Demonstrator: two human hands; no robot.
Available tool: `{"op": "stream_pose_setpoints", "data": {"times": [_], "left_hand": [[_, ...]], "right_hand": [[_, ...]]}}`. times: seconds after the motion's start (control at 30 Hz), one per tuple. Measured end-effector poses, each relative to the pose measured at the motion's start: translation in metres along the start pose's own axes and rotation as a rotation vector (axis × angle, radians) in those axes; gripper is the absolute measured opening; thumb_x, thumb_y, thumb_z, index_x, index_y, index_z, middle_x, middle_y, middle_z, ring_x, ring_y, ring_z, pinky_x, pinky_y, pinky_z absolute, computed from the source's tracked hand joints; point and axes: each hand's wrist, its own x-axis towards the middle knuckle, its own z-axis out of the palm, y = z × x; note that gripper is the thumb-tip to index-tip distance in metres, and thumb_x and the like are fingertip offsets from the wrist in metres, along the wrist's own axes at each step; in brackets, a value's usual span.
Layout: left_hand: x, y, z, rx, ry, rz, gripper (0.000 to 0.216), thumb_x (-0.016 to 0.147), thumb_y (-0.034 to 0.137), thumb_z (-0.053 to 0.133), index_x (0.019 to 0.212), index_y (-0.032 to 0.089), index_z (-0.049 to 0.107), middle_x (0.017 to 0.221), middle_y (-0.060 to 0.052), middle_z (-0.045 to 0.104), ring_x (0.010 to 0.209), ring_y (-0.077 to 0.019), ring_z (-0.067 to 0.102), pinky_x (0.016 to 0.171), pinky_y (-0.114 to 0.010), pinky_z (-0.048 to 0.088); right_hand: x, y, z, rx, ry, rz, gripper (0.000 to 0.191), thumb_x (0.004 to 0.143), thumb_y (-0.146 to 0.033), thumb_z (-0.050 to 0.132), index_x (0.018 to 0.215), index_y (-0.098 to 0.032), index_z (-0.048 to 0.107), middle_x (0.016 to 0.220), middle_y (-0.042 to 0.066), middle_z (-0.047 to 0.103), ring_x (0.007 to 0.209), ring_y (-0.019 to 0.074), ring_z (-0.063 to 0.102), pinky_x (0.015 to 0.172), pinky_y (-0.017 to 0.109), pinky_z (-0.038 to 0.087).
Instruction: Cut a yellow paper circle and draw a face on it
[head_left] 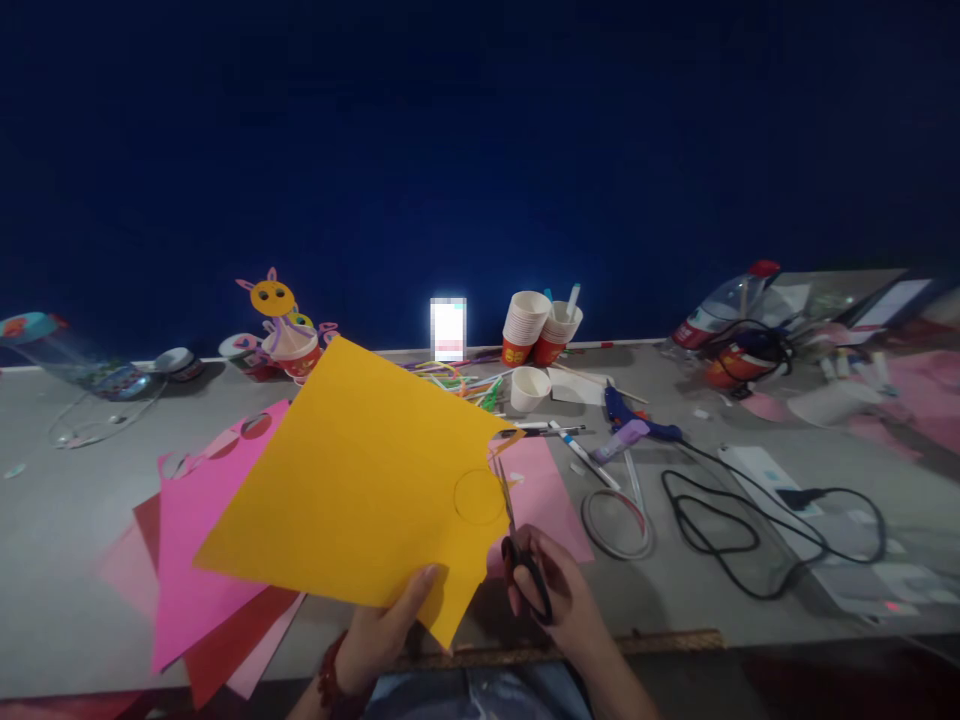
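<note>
My left hand (386, 630) grips a large yellow sheet of paper (360, 470) near its lower edge, thumb on top. A circle is drawn close to the sheet's right edge, where pieces have been cut away. My right hand (559, 590) is closed around the black handles of a pair of scissors (517, 545). The scissor blades point up along the right edge of the sheet, beside the drawn circle, and look slightly parted. Beneath the yellow sheet, a light pink sheet (551, 500) lies on the grey table.
Pink and red sheets (217, 540) spread on the left. Behind stand stacked paper cups (525, 325) and a cup with a yellow paper animal (271, 298). To the right lie a blue glue gun (637, 420), a black cable (705, 545), a white power strip (765, 495) and a bottle (712, 310).
</note>
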Motion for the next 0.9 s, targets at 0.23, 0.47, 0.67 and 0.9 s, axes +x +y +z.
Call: {"op": "stream_pose_setpoints", "data": {"times": [0.23, 0.47, 0.67, 0.9], "left_hand": [[0.001, 0.001, -0.003, 0.007, -0.052, 0.012, 0.043, 0.071, 0.059, 0.075, 0.091, 0.021, 0.079, 0.111, -0.008, 0.077, 0.110, -0.0294, 0.070, 0.103, -0.037, 0.054], [0.001, 0.006, -0.009, 0.007, -0.071, -0.031, 0.046, 0.071, 0.059, 0.074, 0.092, 0.019, 0.079, 0.107, -0.011, 0.078, 0.107, -0.0309, 0.072, 0.101, -0.039, 0.055], [0.001, 0.011, -0.011, 0.020, -0.037, -0.062, 0.053, 0.063, 0.064, 0.077, 0.087, 0.018, 0.079, 0.105, -0.013, 0.078, 0.105, -0.0337, 0.072, 0.098, -0.041, 0.057], [-0.007, 0.029, -0.008, -0.032, 0.031, -0.032, 0.054, 0.064, 0.066, 0.077, 0.090, 0.018, 0.079, 0.103, -0.010, 0.079, 0.099, -0.0314, 0.074, 0.091, -0.038, 0.061]], "right_hand": [[0.000, 0.007, -0.001, -0.022, -0.003, -0.010, 0.054, 0.071, -0.065, 0.077, 0.074, -0.020, 0.046, 0.069, -0.006, 0.043, 0.046, 0.0056, 0.043, 0.044, 0.020, 0.035], [-0.002, 0.008, 0.000, -0.045, -0.023, 0.000, 0.053, 0.073, -0.065, 0.075, 0.073, -0.020, 0.045, 0.065, -0.007, 0.040, 0.045, 0.0061, 0.042, 0.043, 0.020, 0.033], [-0.003, 0.003, 0.002, -0.091, -0.024, -0.006, 0.055, 0.072, -0.067, 0.074, 0.071, -0.021, 0.044, 0.062, -0.007, 0.042, 0.045, 0.0066, 0.042, 0.042, 0.020, 0.034], [-0.004, -0.002, 0.002, -0.153, -0.008, 0.005, 0.051, 0.074, -0.062, 0.074, 0.068, -0.021, 0.044, 0.058, -0.007, 0.044, 0.043, 0.0067, 0.041, 0.043, 0.020, 0.031]]}}
